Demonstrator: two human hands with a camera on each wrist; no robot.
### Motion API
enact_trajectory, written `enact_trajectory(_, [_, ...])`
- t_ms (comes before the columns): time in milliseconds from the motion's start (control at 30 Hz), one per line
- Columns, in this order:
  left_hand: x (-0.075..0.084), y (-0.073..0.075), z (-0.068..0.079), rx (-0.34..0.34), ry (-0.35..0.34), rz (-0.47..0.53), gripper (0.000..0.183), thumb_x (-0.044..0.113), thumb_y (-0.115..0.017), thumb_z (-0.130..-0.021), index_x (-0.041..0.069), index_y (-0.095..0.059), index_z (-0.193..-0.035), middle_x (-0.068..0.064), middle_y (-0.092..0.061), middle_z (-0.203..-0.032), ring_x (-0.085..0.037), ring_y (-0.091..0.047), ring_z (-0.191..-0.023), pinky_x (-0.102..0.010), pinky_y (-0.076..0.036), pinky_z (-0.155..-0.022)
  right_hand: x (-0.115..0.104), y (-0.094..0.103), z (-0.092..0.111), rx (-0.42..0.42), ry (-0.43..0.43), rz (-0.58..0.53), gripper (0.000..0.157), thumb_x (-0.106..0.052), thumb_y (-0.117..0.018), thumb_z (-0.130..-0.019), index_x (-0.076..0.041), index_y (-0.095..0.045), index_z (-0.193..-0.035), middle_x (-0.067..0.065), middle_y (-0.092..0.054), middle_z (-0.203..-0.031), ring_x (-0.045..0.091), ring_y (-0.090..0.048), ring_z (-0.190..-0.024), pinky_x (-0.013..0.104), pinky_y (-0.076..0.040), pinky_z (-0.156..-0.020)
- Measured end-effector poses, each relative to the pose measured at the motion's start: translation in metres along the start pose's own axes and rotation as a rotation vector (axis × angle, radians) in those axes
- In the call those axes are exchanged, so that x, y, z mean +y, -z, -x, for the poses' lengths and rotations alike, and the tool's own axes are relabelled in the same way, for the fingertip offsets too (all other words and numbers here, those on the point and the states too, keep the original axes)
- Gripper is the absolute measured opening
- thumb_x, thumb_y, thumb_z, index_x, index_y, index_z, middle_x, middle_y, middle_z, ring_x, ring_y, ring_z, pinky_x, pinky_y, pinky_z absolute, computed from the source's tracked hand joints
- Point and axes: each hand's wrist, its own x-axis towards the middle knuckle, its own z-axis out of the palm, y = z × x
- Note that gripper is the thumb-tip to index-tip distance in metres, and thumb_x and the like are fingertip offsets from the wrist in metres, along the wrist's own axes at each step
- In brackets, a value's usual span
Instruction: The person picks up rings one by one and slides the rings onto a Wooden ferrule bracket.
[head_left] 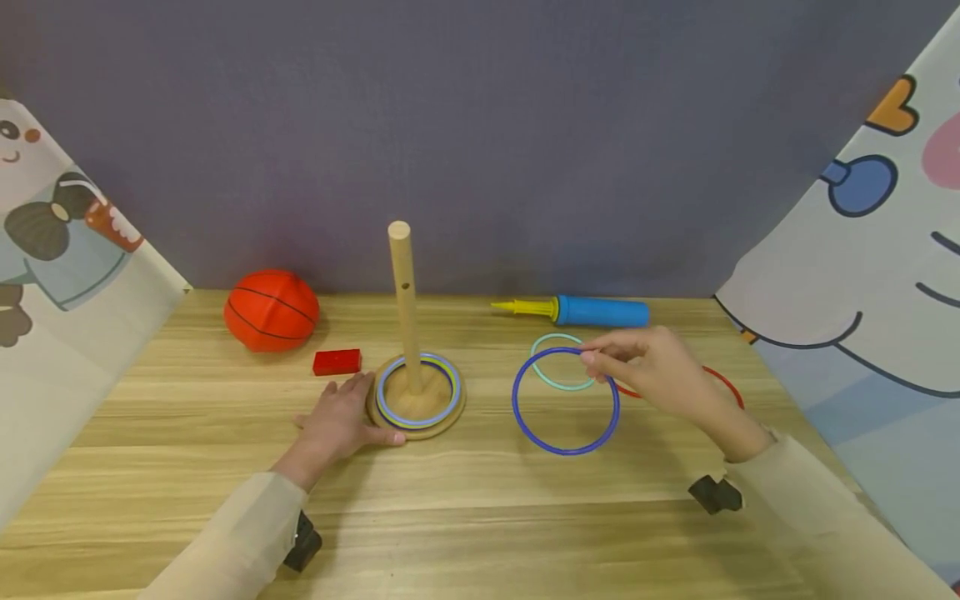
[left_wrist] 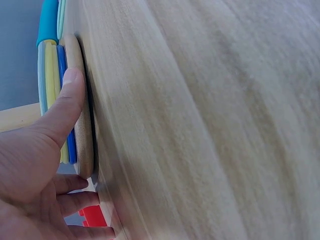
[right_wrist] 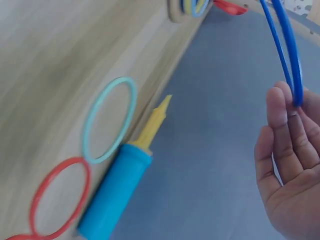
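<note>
Right hand (head_left: 648,367): thumb and fingertips pinch the blue ring at its upper right edge.
Blue ring (head_left: 567,452): hangs from that pinch, over the table (head_left: 487,517), apart from the stand (head_left: 406,308) and well to the right of the left hand (head_left: 335,423).
Left hand: fingers spread at the stand's left side, thumb resting against the edge of its base.
Stand: upright, its post ringed by stacked hoops (left_wrist: 50,70) in light blue, yellow and dark blue.
Mint ring (head_left: 557,336): flat on the table, partly behind the blue ring, near the pump (head_left: 602,311).
Red ring (right_wrist: 74,160): beside the mint ring, partly hidden by the right hand from above.
Red block (head_left: 337,362): just beyond the left fingers, near the ball (head_left: 272,312).
</note>
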Motion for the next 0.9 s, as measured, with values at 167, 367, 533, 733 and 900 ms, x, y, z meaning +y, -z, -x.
enact_trajectory(167, [-0.001,-0.001,-0.001,0.002,0.002,0.007,0.116,0.052,-0.090,-0.069,-0.002,-0.034,-0.155,-0.029,-0.031,-0.159,-0.064,-0.019,-0.141,-0.095,-0.014,-0.082,-0.016,-0.003,-0.016,0.054,0.106,-0.010,0.014,-0.014,-0.073,-0.095,-0.010,-0.080,-0.106,-0.011,-0.073,-0.077,0.008,-0.070,-0.070,0.024,-0.051,-0.059])
enact_trajectory(367, [-0.001,-0.001,-0.002,0.001,0.004,0.014,0.117,0.052,-0.090,-0.069,-0.003,-0.033,-0.155,-0.029,-0.031,-0.159,-0.063,-0.019,-0.141,-0.096,-0.013,-0.082,-0.038,-0.002,-0.037,0.072,0.171,-0.061,0.013,-0.013,-0.072,-0.096,-0.010,-0.080,-0.105,-0.008,-0.074,-0.077,0.010,-0.071,-0.071,0.021,-0.053,-0.069])
enact_trajectory(533, [-0.001,-0.001,-0.002,-0.008,0.016,0.010,0.117,0.052,-0.090,-0.070,-0.002,-0.032,-0.156,-0.027,-0.030,-0.160,-0.063,-0.018,-0.142,-0.095,-0.013,-0.083,-0.061,0.002,-0.057,0.089,0.208,-0.090,0.014,-0.015,-0.073,-0.096,-0.010,-0.081,-0.106,-0.005,-0.075,-0.077,0.011,-0.072,-0.070,0.020,-0.053,-0.068])
enact_trajectory(733, [-0.002,-0.002,-0.002,-0.003,0.012,0.001,0.118,0.052,-0.090,-0.069,-0.003,-0.032,-0.155,-0.029,-0.030,-0.159,-0.063,-0.020,-0.142,-0.095,-0.014,-0.082,-0.086,0.006,-0.080,0.130,0.236,-0.139,0.016,-0.016,-0.074,-0.095,-0.007,-0.080,-0.106,-0.002,-0.076,-0.078,0.012,-0.072,-0.070,0.023,-0.057,-0.067])
enact_trajectory(900, [-0.001,-0.002,-0.003,-0.001,0.010,0.005,0.119,0.053,-0.091,-0.068,-0.003,-0.032,-0.155,-0.030,-0.031,-0.159,-0.063,-0.020,-0.141,-0.095,-0.014,-0.082,-0.104,0.007,-0.098,0.152,0.261,-0.178,0.016,-0.015,-0.074,-0.095,-0.006,-0.080,-0.107,0.002,-0.076,-0.081,0.013,-0.073,-0.072,0.025,-0.058,-0.071])
